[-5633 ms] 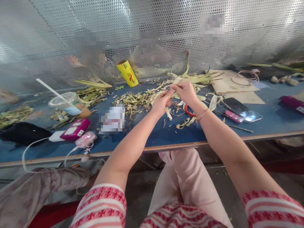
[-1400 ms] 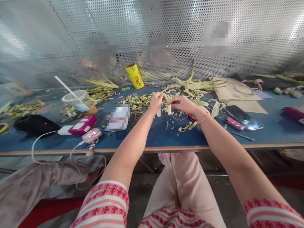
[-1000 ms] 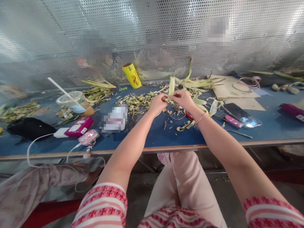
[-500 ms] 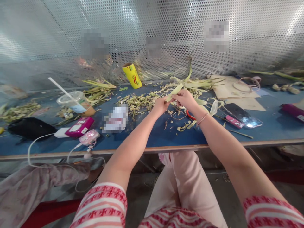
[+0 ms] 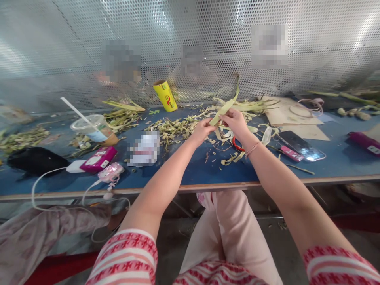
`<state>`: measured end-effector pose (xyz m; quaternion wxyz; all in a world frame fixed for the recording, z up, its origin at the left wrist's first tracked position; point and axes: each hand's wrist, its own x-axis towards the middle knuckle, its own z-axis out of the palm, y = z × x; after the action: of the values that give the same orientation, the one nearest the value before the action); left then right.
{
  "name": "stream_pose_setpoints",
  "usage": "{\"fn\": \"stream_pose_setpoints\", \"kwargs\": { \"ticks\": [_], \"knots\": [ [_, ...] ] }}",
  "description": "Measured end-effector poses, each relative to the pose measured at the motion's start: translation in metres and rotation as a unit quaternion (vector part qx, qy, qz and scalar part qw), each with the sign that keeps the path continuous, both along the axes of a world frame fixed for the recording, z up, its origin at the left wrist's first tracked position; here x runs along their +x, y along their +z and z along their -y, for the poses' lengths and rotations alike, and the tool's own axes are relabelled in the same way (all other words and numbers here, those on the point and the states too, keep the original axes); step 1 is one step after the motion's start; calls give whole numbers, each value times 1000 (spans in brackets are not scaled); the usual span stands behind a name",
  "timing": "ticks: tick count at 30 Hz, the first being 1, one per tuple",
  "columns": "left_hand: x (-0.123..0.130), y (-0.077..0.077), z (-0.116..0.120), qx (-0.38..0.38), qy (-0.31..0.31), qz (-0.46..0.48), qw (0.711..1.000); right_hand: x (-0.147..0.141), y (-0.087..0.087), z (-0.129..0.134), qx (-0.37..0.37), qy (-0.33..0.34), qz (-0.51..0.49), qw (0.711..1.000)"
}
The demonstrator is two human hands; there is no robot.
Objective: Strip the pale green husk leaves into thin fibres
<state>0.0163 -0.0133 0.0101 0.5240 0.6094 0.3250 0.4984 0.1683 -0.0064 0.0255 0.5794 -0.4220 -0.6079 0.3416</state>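
Observation:
A pale green leaf strip (image 5: 223, 111) slants up and to the right between my hands above the blue table. The fingers of my left hand (image 5: 203, 130) are closed on its lower end. Beside it, my right hand (image 5: 235, 121) pinches the strip near its middle. Below my right wrist lies something with a red-orange loop (image 5: 237, 144), partly hidden by curled peelings. Behind my hands is a bundle of long pale leaves (image 5: 252, 106), and a heap of small green scraps (image 5: 175, 127) spreads to the left.
A yellow roll (image 5: 165, 95) stands tilted by the perforated metal wall. A plastic cup (image 5: 96, 128) with a straw, a magenta box (image 5: 99, 159) and a black pouch (image 5: 37, 161) are on the left. A phone (image 5: 299, 144) and cardboard (image 5: 287, 111) lie right. Another person's leg (image 5: 53, 229) shows lower left.
The strip now shows more of its length and reaches further up and right. My hands have moved slightly apart, with the right hand's fingers opened out a little from the left's.

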Motion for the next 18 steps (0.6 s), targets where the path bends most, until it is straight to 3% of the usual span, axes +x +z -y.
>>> {"fn": "stream_pose_setpoints", "kwargs": {
  "ticks": [6, 11, 15, 18],
  "knots": [
    [-1, 3, 1, -39, 43, -16, 998, 1, -2, 2, 19, 2, 40, 999],
    [0, 8, 3, -97, 45, 60, 992, 7, -10, -5, 59, -50, 129, 989],
    [-1, 12, 3, -148, 61, 125, 979, 13, -17, -13, 119, -85, 234, 961],
    [-5, 15, 0, -202, 82, 183, 959, 16, -17, -11, 193, -102, 310, 925]
  ]
}}
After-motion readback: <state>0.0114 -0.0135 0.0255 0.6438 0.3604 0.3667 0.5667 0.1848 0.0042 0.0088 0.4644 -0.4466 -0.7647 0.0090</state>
